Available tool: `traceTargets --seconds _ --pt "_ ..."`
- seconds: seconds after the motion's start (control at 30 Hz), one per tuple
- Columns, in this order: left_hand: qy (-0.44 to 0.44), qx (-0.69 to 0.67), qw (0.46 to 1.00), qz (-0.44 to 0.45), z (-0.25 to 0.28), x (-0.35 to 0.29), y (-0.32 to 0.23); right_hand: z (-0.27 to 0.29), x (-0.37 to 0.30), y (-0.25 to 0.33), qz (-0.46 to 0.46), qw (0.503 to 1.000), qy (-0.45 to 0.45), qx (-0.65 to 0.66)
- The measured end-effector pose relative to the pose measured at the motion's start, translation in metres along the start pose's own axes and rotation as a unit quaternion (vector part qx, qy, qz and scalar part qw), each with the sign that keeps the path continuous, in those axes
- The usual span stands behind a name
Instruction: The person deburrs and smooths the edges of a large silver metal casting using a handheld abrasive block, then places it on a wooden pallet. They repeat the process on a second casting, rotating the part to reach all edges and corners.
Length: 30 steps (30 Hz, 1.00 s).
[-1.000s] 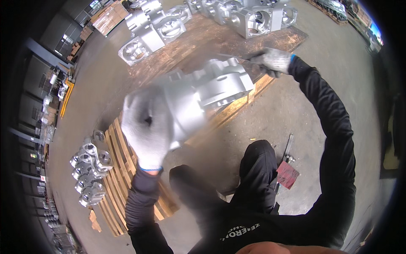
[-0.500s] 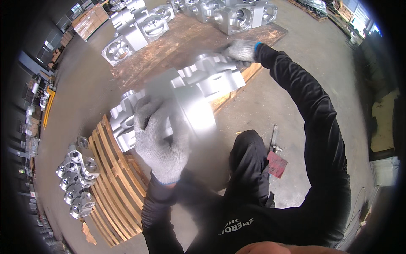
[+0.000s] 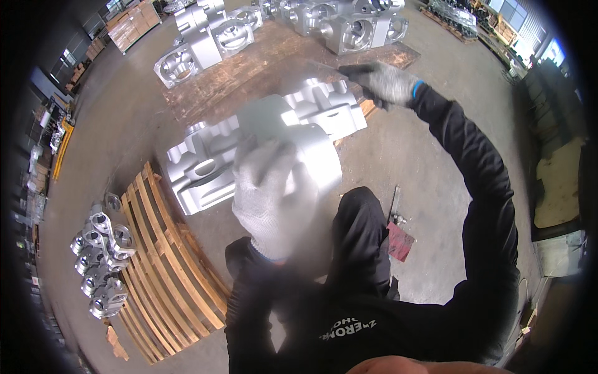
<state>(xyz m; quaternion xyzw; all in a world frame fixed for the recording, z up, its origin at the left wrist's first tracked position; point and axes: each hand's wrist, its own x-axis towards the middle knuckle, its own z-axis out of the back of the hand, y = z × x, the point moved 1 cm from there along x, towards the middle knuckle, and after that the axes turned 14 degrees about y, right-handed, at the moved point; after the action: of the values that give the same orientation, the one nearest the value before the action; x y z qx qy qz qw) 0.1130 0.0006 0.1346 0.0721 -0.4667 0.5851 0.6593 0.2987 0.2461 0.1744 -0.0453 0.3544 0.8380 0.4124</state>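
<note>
A long silver metal casting (image 3: 202, 167) with ribs, rounded humps and a bright cylindrical middle lies across the near edge of a wooden board. My left hand (image 3: 265, 196), in a light knitted glove, is in front of its middle. The fingers are blurred, and I cannot tell whether they grip the casting or only lie against it. Beyond the casting's right end is my right hand (image 3: 389, 84), gloved the same way with dark fingertips. Its fingers stretch leftward, apart from one another, and no held thing is plain to see. A hazy patch covers the picture's middle.
More silver castings (image 3: 202, 37) stand at the far side of the brown board (image 3: 261, 56), some at its far right (image 3: 361, 31). At left, a slatted wooden pallet (image 3: 168, 255) lies beside several small metal parts (image 3: 103, 262). A red flat piece (image 3: 400, 242) lies on the floor.
My right hand has come off the casting's right end and moved right. My left hand has shifted right and is more blurred. The view has turned slightly.
</note>
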Motion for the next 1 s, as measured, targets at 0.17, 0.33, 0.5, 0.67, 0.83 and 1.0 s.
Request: traceTargets --seconds 0.17,0.33,0.5,0.67,0.83,1.0 --pt "-0.034 0.035 0.998 -0.035 -0.004 0.001 0.003 -0.022 -0.012 0.027 0.076 0.970 0.034 -0.230" --pt "-0.004 -0.036 0.999 0.018 -0.003 -0.004 -0.002 -0.037 0.008 0.044 0.127 0.896 -0.005 -0.426" --pt "-0.003 -0.032 0.999 -0.001 -0.003 -0.003 -0.006 -0.033 0.017 0.044 -0.040 0.995 0.093 -0.013" --pt "-0.012 -0.004 1.000 -0.024 -0.004 -0.005 -0.007 -0.027 0.024 0.051 0.084 0.966 0.139 -0.202" --pt "-0.004 0.016 1.000 -0.003 -0.005 -0.012 -0.008 -0.029 0.035 0.057 0.073 0.990 0.121 0.000" --pt "-0.010 0.005 0.998 -0.054 -0.005 -0.012 -0.007 -0.039 0.047 0.067 0.081 0.968 0.110 -0.211"
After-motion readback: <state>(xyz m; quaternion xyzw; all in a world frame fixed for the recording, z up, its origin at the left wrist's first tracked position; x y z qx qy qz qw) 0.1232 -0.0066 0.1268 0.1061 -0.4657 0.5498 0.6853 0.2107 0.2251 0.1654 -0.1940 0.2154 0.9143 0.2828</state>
